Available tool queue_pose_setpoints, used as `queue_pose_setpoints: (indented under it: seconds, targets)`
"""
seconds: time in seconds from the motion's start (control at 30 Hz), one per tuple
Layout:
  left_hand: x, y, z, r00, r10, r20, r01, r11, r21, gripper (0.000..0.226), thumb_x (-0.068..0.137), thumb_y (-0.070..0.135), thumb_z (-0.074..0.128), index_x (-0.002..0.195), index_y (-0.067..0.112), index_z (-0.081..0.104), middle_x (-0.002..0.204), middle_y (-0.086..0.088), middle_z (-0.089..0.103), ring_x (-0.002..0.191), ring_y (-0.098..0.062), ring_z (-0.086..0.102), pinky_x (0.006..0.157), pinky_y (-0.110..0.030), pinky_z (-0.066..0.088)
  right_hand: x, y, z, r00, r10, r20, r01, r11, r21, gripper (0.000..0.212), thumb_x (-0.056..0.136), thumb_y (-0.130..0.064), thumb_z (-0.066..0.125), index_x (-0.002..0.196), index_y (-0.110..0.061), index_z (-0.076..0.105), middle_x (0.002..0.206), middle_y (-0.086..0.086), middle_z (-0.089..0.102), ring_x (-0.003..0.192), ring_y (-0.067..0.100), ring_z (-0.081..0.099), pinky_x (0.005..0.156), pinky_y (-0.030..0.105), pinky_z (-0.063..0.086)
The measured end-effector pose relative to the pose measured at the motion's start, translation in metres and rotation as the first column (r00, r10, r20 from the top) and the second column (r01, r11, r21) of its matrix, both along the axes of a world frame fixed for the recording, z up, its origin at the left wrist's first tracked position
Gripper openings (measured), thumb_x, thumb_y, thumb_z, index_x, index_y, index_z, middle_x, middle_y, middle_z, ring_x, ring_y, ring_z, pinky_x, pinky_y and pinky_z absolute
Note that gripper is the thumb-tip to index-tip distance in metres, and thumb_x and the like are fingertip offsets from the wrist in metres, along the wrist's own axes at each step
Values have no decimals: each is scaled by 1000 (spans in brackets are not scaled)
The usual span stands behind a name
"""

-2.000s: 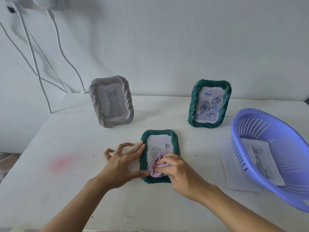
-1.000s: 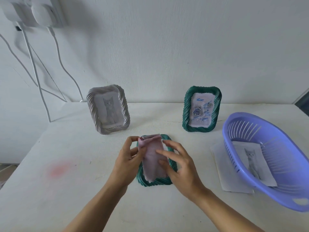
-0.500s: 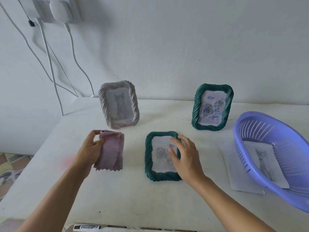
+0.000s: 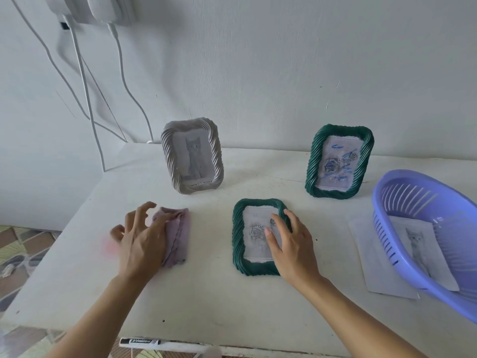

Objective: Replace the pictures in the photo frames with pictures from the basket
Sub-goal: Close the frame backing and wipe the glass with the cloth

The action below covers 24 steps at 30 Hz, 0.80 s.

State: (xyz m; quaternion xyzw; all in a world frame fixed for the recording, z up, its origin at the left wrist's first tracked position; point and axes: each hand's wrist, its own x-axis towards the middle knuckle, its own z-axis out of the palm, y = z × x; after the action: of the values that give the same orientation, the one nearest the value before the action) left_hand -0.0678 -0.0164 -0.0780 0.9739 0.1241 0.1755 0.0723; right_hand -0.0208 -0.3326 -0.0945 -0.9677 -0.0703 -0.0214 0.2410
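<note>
A green frame (image 4: 238, 236) lies flat on the white table with a rose picture in it. My right hand (image 4: 291, 244) rests on its right side, fingers spread over the glass and rim. My left hand (image 4: 140, 239) hovers open over the left part of a pink cloth (image 4: 180, 233), which lies on the table. A grey frame (image 4: 192, 158) with a cat picture stands at the back left. A second green frame (image 4: 339, 161) stands at the back right with a scribbled rose picture. The purple basket (image 4: 387, 228) at the right holds a cat picture (image 4: 418, 244).
A sheet of paper (image 4: 371, 254) lies partly under the basket. White cables (image 4: 85, 99) hang down the wall at the left from a plug block. A black marker (image 4: 140, 341) lies below the table's front edge. The table's left edge drops to a tiled floor.
My left hand carried the pink cloth off the lying frame to the left, set it on the table and opened. My right hand stayed on the frame.
</note>
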Motion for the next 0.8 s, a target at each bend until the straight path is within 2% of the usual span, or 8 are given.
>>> queue_pose_setpoints:
  seconds: [0.13, 0.23, 0.37, 0.47, 0.53, 0.6, 0.67, 0.8]
  targets:
    - [2, 8, -11, 979, 35, -200, -27, 999, 43, 47, 99, 37, 24, 143, 42, 40, 145, 5, 43, 116, -28, 39, 82, -47, 31, 1, -5, 0, 1000, 14, -5, -14, 1000, -16, 67, 94, -64, 18, 140, -27, 49, 156, 2, 32, 139, 24, 36, 115, 39, 31]
    - [3, 19, -16, 957, -5, -288, 22, 998, 54, 54, 99, 42, 11, 151, 41, 25, 145, 6, 41, 111, -28, 37, 82, -48, 36, 1, -7, 5, 999, 33, -9, -33, 999, -24, 73, 91, -65, 13, 142, -26, 47, 157, 1, 32, 141, 21, 34, 115, 37, 30]
    - [6, 16, -7, 969, -15, -245, 11, 1000, -19, 56, 95, 52, 16, 147, 45, 36, 150, 5, 40, 120, -28, 33, 87, -49, 32, 1, -8, 10, 999, 51, -1, -51, 998, -24, 71, 90, -62, 16, 140, -24, 50, 154, 2, 37, 140, 22, 37, 113, 39, 32]
    - [6, -2, 10, 988, -76, -133, 70, 996, -53, 48, 91, 51, 36, 136, 44, 53, 146, 3, 44, 123, -27, 35, 86, -50, 33, 3, -9, 12, 998, 41, 42, -42, 999, 22, 55, 94, -53, 35, 132, -21, 57, 143, 4, 49, 129, 26, 49, 105, 43, 40]
    - [9, -22, 23, 991, -129, -28, 125, 987, -104, 39, 89, 48, 44, 123, 43, 63, 130, 8, 53, 117, -22, 42, 85, -44, 28, 5, -10, 14, 994, 29, 105, -33, 999, 34, 37, 95, -39, 53, 126, -20, 60, 131, 2, 56, 117, 27, 56, 94, 45, 47]
    - [12, -50, 37, 979, -205, 11, 203, 956, -212, 32, 89, 47, 45, 113, 41, 66, 106, 15, 60, 103, -17, 53, 83, -38, 26, 7, -12, 18, 993, 0, 119, -4, 1000, 28, 33, 96, -34, 58, 126, -22, 60, 125, -1, 58, 111, 25, 58, 87, 44, 48]
    - [16, -83, 41, 958, -279, -59, 246, 914, -321, 31, 93, 49, 48, 119, 41, 63, 100, 17, 60, 100, -14, 59, 90, -40, 32, 9, -16, 22, 998, -30, 59, 28, 999, 38, 38, 97, -37, 55, 132, -23, 57, 127, -3, 58, 114, 23, 55, 92, 43, 45]
    - [23, -139, 32, 927, -257, -275, 175, 941, -289, 54, 97, 54, 43, 147, 33, 41, 129, 7, 58, 122, -19, 49, 99, -42, 30, 15, -23, 27, 995, -81, -49, 87, 989, 120, 38, 98, -38, 51, 134, -26, 55, 124, -7, 63, 117, 21, 55, 99, 44, 42]
